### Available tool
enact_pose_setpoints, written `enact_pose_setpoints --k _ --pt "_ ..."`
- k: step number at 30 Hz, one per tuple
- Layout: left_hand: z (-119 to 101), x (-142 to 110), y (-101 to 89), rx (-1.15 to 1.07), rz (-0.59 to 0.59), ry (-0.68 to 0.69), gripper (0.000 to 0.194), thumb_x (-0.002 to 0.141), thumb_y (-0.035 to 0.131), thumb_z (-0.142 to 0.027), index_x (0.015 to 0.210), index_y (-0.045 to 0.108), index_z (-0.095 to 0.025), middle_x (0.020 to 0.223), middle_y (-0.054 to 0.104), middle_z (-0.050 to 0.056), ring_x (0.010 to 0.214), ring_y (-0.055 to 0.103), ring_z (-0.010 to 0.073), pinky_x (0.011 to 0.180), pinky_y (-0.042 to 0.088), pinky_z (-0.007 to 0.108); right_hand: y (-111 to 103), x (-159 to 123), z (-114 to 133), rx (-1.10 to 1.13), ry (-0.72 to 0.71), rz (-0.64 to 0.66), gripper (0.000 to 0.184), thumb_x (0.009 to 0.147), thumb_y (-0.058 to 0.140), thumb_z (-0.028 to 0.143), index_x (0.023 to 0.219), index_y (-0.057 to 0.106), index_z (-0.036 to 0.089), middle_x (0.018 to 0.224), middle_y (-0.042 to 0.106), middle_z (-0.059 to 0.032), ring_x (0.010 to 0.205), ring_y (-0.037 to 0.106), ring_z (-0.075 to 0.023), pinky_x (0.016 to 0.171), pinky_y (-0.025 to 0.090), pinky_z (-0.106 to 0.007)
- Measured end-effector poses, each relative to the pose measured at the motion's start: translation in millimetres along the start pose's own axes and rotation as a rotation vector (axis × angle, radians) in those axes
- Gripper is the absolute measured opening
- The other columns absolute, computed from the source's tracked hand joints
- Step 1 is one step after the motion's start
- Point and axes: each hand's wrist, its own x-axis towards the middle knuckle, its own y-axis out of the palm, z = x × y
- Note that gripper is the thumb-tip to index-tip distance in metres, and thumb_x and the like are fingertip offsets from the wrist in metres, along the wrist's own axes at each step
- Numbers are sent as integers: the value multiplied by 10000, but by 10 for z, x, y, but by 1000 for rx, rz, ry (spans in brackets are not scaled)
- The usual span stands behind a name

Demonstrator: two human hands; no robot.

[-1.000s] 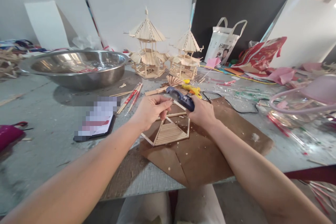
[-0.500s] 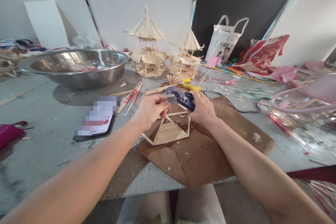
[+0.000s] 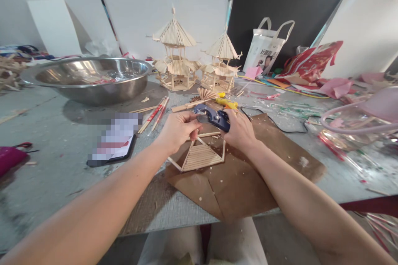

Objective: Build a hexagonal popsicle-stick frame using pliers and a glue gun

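My right hand [image 3: 241, 128] is wrapped round the handles of a blue pipe cutter [image 3: 215, 116], whose curved jaw and metal blade point left. At that jaw my left hand [image 3: 178, 130] is closed in a pinch; whatever its fingertips hold is too small or hidden to make out. Below both hands lies a flat frame of thin wooden sticks [image 3: 203, 156], one wedge of it filled with parallel sticks. Part of the frame is covered by my hands. It rests on a sheet of brown paper [image 3: 245, 190].
Two stick-built pagodas [image 3: 177, 68] [image 3: 222, 66] stand at the back. To the left are a steel basin [image 3: 124, 87], a phone [image 3: 115, 145] and red-wrapped chopsticks [image 3: 155, 114]. A yellow-handled tool [image 3: 226, 103] lies beyond my hands; a clear plastic container [image 3: 351, 132] sits right.
The pipe cutter has shifted slightly to the left with my right hand. My left hand keeps its pinch in nearly the same place, and the stick frame has not moved.
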Motion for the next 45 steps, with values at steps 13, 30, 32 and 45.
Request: enact_pose_setpoints --k 13,30,32,45 --pt "-5 8 -19 1 0 26 167 638 621 -245 528 550 -140 423 528 -21 324 429 51 345 348 172 -40 -8 27 -37 62 29 393 654 488 262 1032 501 154 897 621 -107 810 562 -240 701 372 -322" --pt "-26 6 -19 -42 5 28 165 632 641 -253 562 550 -135 424 519 -28 316 429 52 329 344 173 -111 -15 128 -93 178 156 343 690 482 317 1007 516 192 881 638 -89 793 600 -249 644 400 -329" --pt "-15 8 -19 -38 2 30 178 632 645 -261 550 547 -136 420 517 -28 316 428 50 330 348 171 -104 -16 121 -97 177 158 339 693 481 320 1006 513 197 877 637 -83 793 598 -244 647 399 -324" --pt "-19 -3 -3 -53 14 16 127 638 619 -218 562 554 -139 431 535 -24 308 429 52 323 353 174 -75 -1 73 -118 122 47 343 666 492 282 991 499 174 873 623 -102 822 571 -243 656 381 -311"
